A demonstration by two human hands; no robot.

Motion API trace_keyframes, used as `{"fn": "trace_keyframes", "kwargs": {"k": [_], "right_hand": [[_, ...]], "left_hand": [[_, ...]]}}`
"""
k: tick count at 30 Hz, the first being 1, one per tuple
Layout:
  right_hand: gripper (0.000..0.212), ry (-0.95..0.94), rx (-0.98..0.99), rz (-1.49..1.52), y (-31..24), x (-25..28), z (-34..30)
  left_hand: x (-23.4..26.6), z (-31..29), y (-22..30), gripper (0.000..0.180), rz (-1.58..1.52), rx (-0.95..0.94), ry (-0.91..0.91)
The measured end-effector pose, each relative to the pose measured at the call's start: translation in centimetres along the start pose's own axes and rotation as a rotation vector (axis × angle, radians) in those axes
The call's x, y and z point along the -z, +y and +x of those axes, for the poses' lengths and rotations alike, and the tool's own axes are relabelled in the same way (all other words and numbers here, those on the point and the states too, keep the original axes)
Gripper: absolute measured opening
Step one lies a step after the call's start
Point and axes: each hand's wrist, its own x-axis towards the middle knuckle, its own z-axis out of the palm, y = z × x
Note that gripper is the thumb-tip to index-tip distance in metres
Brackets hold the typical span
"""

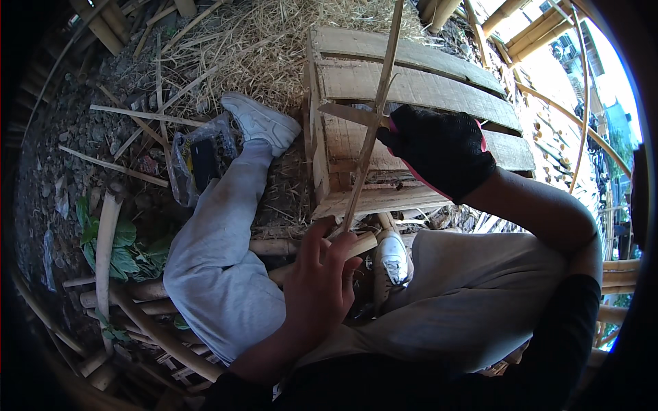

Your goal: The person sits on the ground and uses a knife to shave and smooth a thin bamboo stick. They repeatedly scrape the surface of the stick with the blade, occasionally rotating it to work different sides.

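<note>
A long thin bamboo strip slants up from my lap past the wooden crate, its top running out of view. My bare left hand has its fingers bent around the strip's lower end, which they partly hide. In a black glove with reddish edging, my right hand grips a knife by its mostly covered handle. The knife blade points left and crosses the strip, meeting it next to the glove. Close to my left fingertips shows the cut end of a thicker bamboo piece.
A slatted wooden crate stands in front of me. Straw covers the ground behind it. Left of my outstretched leg lie a clear plastic bag, a dark flat object and loose strips. Bamboo poles and green leaves are at lower left.
</note>
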Motion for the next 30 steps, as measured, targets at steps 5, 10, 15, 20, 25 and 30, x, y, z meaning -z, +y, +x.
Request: {"fn": "trace_keyframes", "kwargs": {"k": [5, 10, 15, 20, 25, 30], "right_hand": [[0.029, 0.013, 0.009, -0.018, 0.0, -0.2, 0.1], [0.029, 0.03, 0.03, -0.055, 0.0, -0.5, 0.0], [0.029, 0.023, 0.016, -0.044, -0.1, -0.6, 0.1], [0.029, 0.016, 0.004, -0.034, -0.1, -0.4, 0.1], [0.029, 0.022, 0.001, -0.017, -0.1, -0.5, 0.1], [0.028, 0.016, -0.002, -0.023, -0.1, -0.4, 0.0]], "left_hand": [[1.3, 0.0, -0.1, 0.025, -0.138, -0.24, 0.163], [1.6, -0.5, 0.4, 0.03, -0.131, -0.314, 0.176], [1.5, -0.7, 0.1, 0.027, -0.144, -0.322, 0.194], [1.6, -0.6, 0.2, 0.019, -0.165, -0.318, 0.191], [1.6, -0.3, 0.6, 0.015, -0.21, -0.29, 0.188], [1.4, -0.3, 0.4, 0.015, -0.233, -0.301, 0.19]]}}
